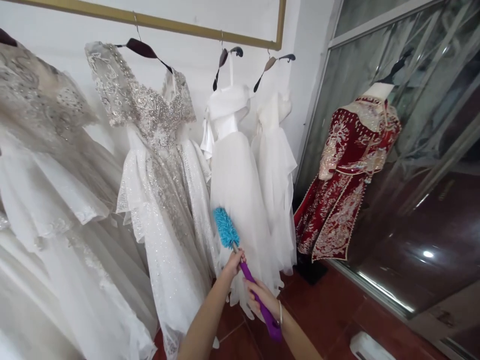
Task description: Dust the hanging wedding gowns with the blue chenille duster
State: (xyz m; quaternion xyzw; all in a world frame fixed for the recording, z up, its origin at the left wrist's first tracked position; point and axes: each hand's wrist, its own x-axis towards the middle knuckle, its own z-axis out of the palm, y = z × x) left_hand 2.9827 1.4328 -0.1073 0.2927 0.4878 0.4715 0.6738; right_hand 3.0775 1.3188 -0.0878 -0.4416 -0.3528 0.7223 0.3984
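Observation:
A duster (226,227) with a fluffy blue head and a purple handle is held out in front of me. My left hand (235,262) is closed round its shaft, just below the blue head. Lower down, my right hand (262,296) grips the purple handle; a pale bangle circles that wrist. The duster's head lies in front of the skirt of a plain white dress (240,170), apparently against it, though I cannot tell how firmly. To its left hangs a beaded, sparkling white gown (161,120), and to its right another white dress (275,150).
A gold rail (172,26) runs along the wall, holding the dresses on dark hangers. More gowns (48,150) crowd the left. A red embroidered outfit (348,165) stands on a mannequin by the glass wall (423,165). A white object (369,346) lies on the red-brown floor (311,312).

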